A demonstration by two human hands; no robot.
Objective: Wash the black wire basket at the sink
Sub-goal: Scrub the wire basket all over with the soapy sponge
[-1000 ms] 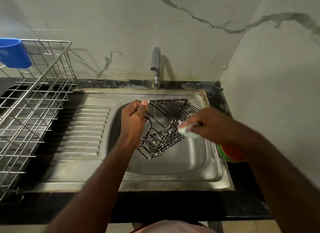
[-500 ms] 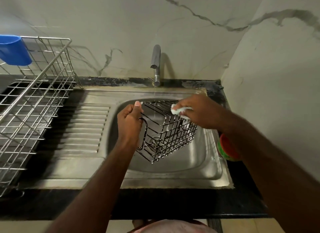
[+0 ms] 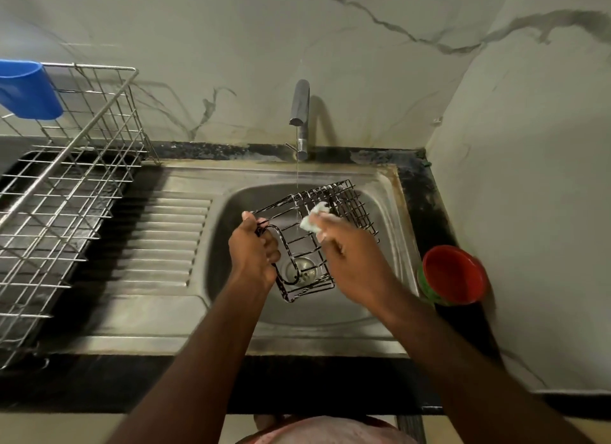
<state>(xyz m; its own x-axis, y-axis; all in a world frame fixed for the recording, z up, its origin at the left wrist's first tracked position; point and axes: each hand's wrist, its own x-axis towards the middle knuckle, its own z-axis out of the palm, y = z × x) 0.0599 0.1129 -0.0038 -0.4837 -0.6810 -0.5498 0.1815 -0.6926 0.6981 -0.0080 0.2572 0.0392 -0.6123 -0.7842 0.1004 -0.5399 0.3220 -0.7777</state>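
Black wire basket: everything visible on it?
The black wire basket is a boxy grid of thin dark wire with a looped bracket, flecked with white suds. It hangs tilted above the sink basin, under the thin stream from the tap. The left hand grips its looped left end; the right hand presses a pale scrub pad on its upper wires.

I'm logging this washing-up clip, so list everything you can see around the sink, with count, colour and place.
black wire basket: one, black, held tilted over the sink bowl
white soapy scrub pad: one, white, against the basket's wires
stainless steel sink: one, grey, set in the dark counter
metal tap: one, grey, behind the bowl, thin stream running
steel wire dish rack: one, silver, left of the sink
blue plastic cup: one, blue, at the rack's far left
red bowl with green outside: one, right of the sink
left hand: one, grips the basket's left edge
right hand: one, holds the pad
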